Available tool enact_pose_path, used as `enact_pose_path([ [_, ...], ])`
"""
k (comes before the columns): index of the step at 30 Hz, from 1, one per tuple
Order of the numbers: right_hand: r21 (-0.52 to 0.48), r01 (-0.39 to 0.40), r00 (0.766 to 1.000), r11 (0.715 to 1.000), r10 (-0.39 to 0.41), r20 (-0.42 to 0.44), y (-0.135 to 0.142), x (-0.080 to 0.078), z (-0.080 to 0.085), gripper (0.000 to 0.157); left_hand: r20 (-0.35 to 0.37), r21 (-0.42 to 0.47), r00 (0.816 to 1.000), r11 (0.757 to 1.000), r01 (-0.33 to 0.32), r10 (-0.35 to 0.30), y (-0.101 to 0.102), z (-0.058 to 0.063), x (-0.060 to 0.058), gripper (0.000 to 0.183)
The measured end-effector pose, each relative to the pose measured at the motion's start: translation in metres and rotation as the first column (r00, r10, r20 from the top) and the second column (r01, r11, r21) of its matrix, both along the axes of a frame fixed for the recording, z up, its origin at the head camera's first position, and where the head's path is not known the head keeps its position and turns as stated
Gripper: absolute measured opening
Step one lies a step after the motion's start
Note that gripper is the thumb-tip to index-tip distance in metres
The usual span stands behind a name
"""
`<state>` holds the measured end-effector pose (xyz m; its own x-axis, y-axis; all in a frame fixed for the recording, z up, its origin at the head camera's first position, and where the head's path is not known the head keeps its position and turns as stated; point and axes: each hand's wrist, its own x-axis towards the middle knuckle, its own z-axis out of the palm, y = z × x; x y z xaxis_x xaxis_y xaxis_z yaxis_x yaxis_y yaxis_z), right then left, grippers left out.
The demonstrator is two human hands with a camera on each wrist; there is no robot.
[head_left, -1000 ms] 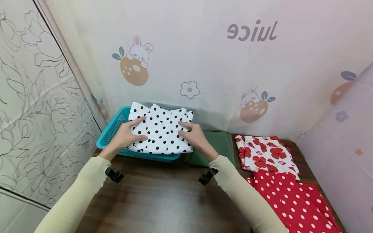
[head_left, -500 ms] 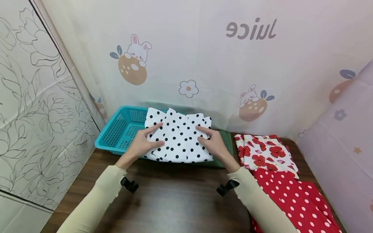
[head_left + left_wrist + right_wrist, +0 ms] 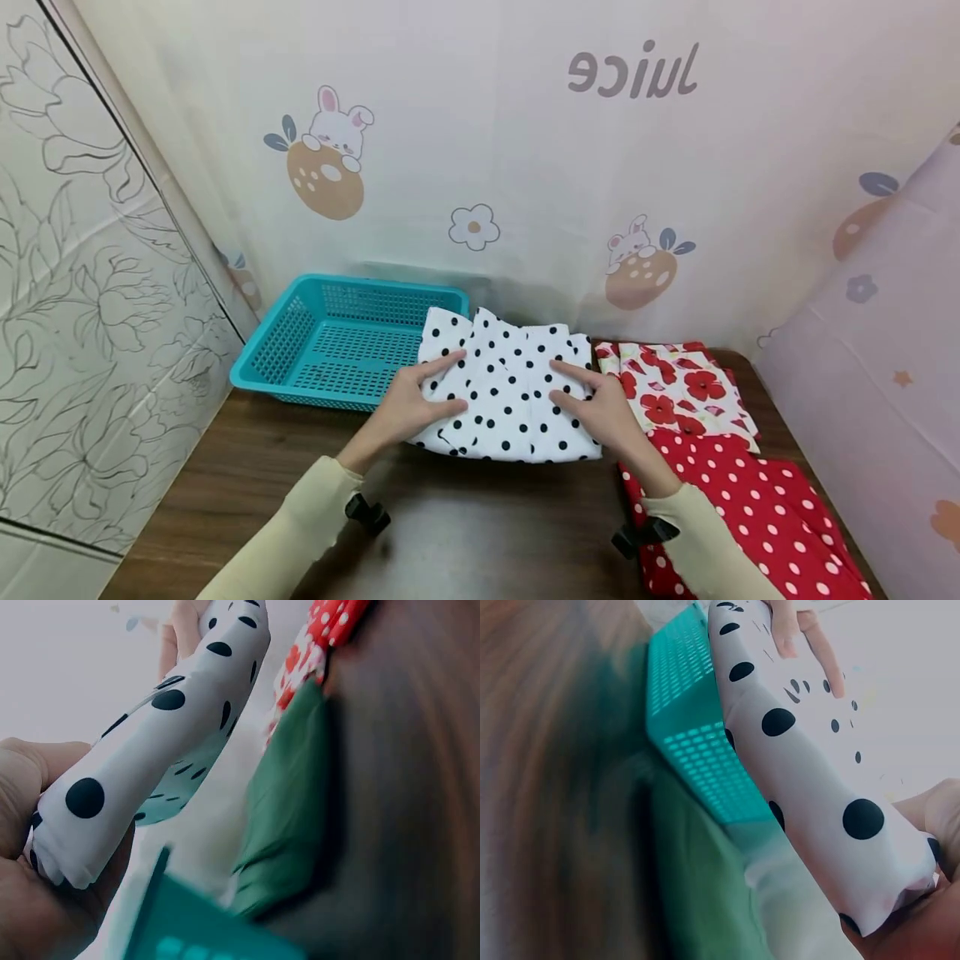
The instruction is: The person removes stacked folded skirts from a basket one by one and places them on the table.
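A folded white cloth with black dots (image 3: 510, 392) is held up between both hands, in front of the basket's right end. My left hand (image 3: 420, 396) grips its left edge, thumb and a finger showing on top. At the opposite edge, my right hand (image 3: 600, 408) grips it the same way. Both wrist views show the fold as a thick roll, raised above the table, with the edge tucked into each palm. Below it lies a green folded cloth (image 3: 289, 802), which the dotted cloth hides in the head view.
The teal plastic basket (image 3: 258, 354) stands at the back left against the curtain. On the right lie a folded cloth with red flowers (image 3: 675, 392) and a red cloth with white dots (image 3: 750, 500), on the dark wooden table (image 3: 465, 533).
Both hands have carried the dotted cloth from over the basket to the right and toward the front. The basket's inside has come into view, while the green cloth has become covered.
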<state>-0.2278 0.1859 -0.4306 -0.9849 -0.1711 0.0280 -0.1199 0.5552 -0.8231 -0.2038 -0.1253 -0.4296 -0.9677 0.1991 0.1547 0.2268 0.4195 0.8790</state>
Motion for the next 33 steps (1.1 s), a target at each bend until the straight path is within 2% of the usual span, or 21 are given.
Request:
enact_pose_path([
  [7,0.037,0.047,0.998,0.998,-0.049,0.045,0.026,0.021,-0.012,0.052,0.008,0.044,0.999,0.998,0.048,-0.048,0.028,-0.019,0.012,0.068],
  [14,0.065,0.049,0.995,0.997,-0.055,0.087,0.039,0.04,-0.023,0.055,0.013,0.061,0.998,0.996,0.061,-0.061,0.041,-0.034,0.028,0.066],
  [19,0.058,0.036,0.991,0.998,-0.043,0.125,0.043,0.053,-0.037,0.054,0.037,0.092,0.996,0.993,0.072,-0.076,0.045,-0.048,0.046,0.066],
  [26,0.055,-0.015,0.985,0.998,0.005,0.17,0.045,0.071,-0.062,0.049,0.065,0.134,0.983,0.978,0.161,-0.171,0.044,-0.079,0.065,0.057],
  [33,0.044,-0.002,0.98,0.999,-0.007,0.198,0.045,0.079,-0.078,0.048,0.164,0.07,0.978,0.99,0.12,-0.13,0.038,-0.101,0.074,0.051],
])
